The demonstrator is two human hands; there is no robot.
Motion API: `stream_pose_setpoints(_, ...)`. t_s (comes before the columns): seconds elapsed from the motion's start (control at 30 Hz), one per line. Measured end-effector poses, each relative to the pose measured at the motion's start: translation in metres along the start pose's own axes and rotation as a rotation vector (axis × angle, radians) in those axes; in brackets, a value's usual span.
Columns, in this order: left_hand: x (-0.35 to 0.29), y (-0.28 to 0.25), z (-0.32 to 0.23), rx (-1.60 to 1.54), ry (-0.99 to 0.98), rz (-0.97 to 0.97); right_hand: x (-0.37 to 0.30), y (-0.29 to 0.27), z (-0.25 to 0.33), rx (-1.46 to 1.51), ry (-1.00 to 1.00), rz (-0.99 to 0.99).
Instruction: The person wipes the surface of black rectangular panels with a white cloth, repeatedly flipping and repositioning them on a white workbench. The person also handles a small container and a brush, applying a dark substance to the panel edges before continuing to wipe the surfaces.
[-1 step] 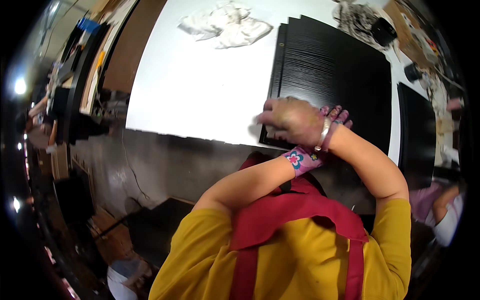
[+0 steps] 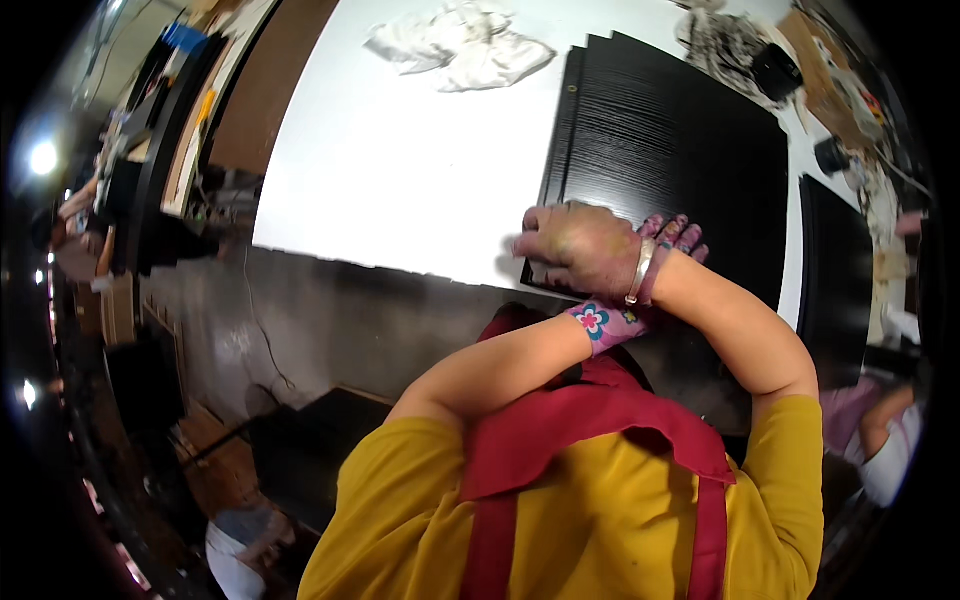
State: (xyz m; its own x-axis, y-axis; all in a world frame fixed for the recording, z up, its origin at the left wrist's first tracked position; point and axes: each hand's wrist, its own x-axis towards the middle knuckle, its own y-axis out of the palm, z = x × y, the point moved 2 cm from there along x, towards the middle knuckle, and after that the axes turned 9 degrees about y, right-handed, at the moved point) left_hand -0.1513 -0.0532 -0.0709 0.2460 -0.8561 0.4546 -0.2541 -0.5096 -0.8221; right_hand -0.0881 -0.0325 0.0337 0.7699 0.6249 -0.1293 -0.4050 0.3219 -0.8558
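Note:
A stack of black wood-grain panels (image 2: 690,120) lies on the white tabletop in front of me, its edges slightly offset. My arms cross over the panels' near edge. On top, my right hand (image 2: 585,250), in a stained glove with a pale band at the wrist, is curled closed by the near left corner. Whatever its fingers hold is hidden beneath them. Under the right wrist passes my left hand (image 2: 675,233), in a pink flowered glove. Its fingers lie apart on the top panel, while its palm is covered.
A crumpled white cloth (image 2: 465,45) lies at the table's far side. Far right are a grey rag heap (image 2: 720,50), a black cup (image 2: 776,70) and a cardboard box (image 2: 830,75). Another black panel (image 2: 835,270) is at right. Other people sit at lower left and right.
The view has shifted slightly, so the table and panels appear a little to the right. Both hands keep nearly the same crossed position.

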Motion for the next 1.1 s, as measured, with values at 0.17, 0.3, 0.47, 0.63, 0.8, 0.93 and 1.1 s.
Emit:
stream_pose_setpoints(0.17,-0.003,-0.005,0.0,-0.027,-0.082,-0.021,0.011,0.005,-0.018,0.05,-0.071,0.055)
stream_pose_setpoints(0.3,0.001,-0.009,0.005,-0.038,-0.119,-0.03,0.016,0.009,-0.017,0.104,-0.214,0.055)
stream_pose_setpoints(0.47,0.002,-0.022,0.009,-0.114,-0.183,-0.06,0.021,0.003,-0.019,0.07,-0.173,0.156)
stream_pose_setpoints(0.63,0.019,-0.062,0.013,0.032,-0.185,-0.016,0.043,-0.024,-0.078,0.031,-0.172,-0.055)
stream_pose_setpoints(0.8,0.017,-0.049,0.012,-0.072,-0.233,-0.015,0.068,-0.057,-0.152,0.04,-0.011,-0.169)
stream_pose_setpoints(0.93,0.017,-0.049,0.014,-0.07,-0.228,-0.032,0.083,-0.075,-0.174,-0.046,0.119,-0.22)
stream_pose_setpoints(1.1,0.017,-0.044,0.016,-0.067,-0.246,-0.032,0.065,-0.075,-0.119,0.086,-0.083,-0.201)
